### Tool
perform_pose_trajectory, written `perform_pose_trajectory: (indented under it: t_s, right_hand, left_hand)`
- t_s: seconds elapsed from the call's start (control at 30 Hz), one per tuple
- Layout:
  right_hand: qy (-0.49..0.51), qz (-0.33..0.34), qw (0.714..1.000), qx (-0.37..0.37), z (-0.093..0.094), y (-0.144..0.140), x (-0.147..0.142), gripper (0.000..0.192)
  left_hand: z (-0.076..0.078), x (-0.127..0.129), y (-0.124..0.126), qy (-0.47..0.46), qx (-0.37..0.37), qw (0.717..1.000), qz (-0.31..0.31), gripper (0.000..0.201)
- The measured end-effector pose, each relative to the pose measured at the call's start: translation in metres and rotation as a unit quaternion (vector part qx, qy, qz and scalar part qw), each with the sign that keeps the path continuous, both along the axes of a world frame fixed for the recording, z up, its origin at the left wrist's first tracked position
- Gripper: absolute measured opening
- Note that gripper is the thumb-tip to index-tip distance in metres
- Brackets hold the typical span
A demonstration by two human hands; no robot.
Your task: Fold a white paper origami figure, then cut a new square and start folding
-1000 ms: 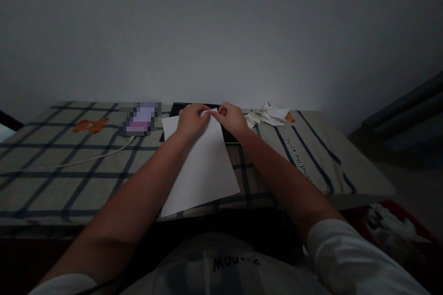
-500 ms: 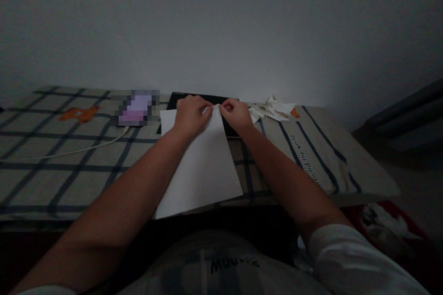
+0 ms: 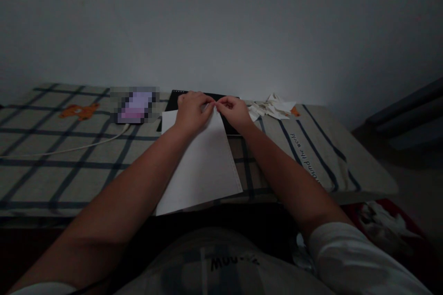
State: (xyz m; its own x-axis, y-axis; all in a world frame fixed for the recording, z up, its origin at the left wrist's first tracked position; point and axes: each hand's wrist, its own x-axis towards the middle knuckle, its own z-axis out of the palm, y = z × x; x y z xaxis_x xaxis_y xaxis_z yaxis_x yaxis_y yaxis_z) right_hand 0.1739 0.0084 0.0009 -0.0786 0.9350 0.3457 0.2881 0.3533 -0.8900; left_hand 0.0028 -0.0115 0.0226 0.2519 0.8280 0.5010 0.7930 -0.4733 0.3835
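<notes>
A white sheet of paper (image 3: 204, 166) with a row of small holes along its right edge slants over the front of a cloth-covered table. My left hand (image 3: 194, 113) pinches the far corner of this sheet between thumb and fingers. Right beside it, my right hand (image 3: 236, 111) pinches at the same corner, the fingertips of both hands touching. What lies right between the fingertips is too small to make out clearly. Under the hands and the paper's far end is a black notebook (image 3: 173, 101) with holes along its far edge.
Torn white paper pieces (image 3: 272, 108) are heaped right of the notebook. A phone (image 3: 136, 106), blurred out, lies left with a white cable (image 3: 86, 146). The checked tablecloth (image 3: 31, 145) bears an orange animal print. A red bin (image 3: 411, 221) holding crumpled paper stands below right.
The fingertips of my two hands have come together at the paper's corner, my right hand shifting slightly left. The sheet stays nearly where it was.
</notes>
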Motion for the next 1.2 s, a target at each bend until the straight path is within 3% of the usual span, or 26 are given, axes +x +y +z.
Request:
perform_pose_trajectory:
  t_s: [0.37,0.6,1.2]
  right_hand:
    - [0.040,-0.009,0.998,-0.056,0.010,-0.009,-0.001,0.015]
    - [0.090,-0.004,0.987,-0.131,0.019,-0.016,-0.003,0.028]
    - [0.141,0.024,0.974,-0.178,0.012,-0.012,0.002,0.023]
  left_hand:
    - [-0.005,-0.001,0.001,-0.003,0.002,1.000,-0.023,0.031]
    - [-0.014,-0.002,0.009,-0.049,0.026,0.997,-0.044,0.025]
    - [-0.019,-0.003,0.013,-0.054,0.036,0.997,-0.033,0.025]
